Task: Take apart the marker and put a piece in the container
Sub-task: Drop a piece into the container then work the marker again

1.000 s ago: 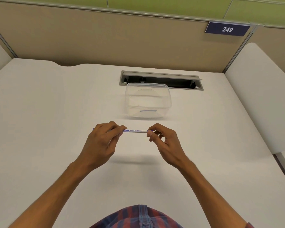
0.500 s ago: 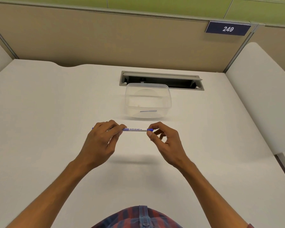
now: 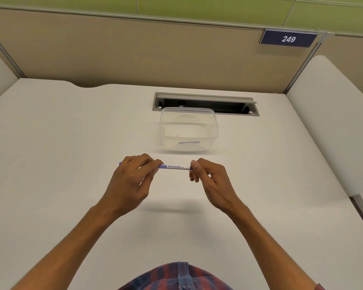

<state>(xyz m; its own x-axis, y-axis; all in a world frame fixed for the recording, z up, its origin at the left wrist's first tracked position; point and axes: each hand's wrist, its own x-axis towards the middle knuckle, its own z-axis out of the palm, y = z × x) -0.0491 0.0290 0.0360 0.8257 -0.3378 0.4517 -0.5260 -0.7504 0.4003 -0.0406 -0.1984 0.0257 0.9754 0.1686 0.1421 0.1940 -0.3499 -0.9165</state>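
A slim white whiteboard marker [image 3: 174,166] with blue ends lies level in the air above the white desk, between my two hands. My left hand [image 3: 130,181] grips its left part, with a blue tip showing past my knuckles. My right hand [image 3: 210,176] pinches the blue right end between thumb and fingertips. Just beyond the marker stands a clear plastic container [image 3: 215,130], open on top, with a small blue strip low on its near side.
Behind the container a grey cable slot [image 3: 205,103] is sunk into the white desk [image 3: 50,164]. Beige partition walls close the back, with a "249" sign [image 3: 288,39] at the upper right. White panels flank both sides.
My right fingers have slid outward along the marker, baring a little blue at its right end. Both hands hold about the same place above the desk.
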